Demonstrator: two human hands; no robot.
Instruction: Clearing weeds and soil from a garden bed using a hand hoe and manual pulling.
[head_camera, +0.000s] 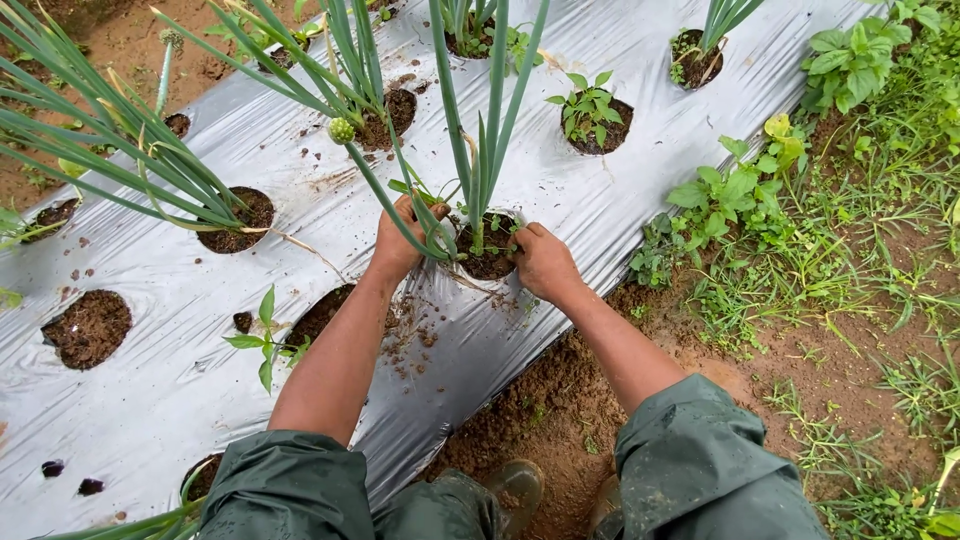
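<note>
A tall green onion plant (482, 170) grows from a round hole (487, 262) of dark soil in the silver plastic mulch sheet (160, 390). My left hand (402, 238) rests at the hole's left rim, fingers curled around the base of the onion leaves. At the right rim sits my right hand (542, 260), soil-smeared, fingertips pressed into the soil among small weeds. What either hand grips is hidden by leaves and soil.
More onion plants (150, 160) and soil holes (90, 325) dot the sheet. A small weed (590, 108) fills one hole. Bare soil (560, 410) and weeds (730, 200) border the sheet on the right. My boots (515, 490) stand below.
</note>
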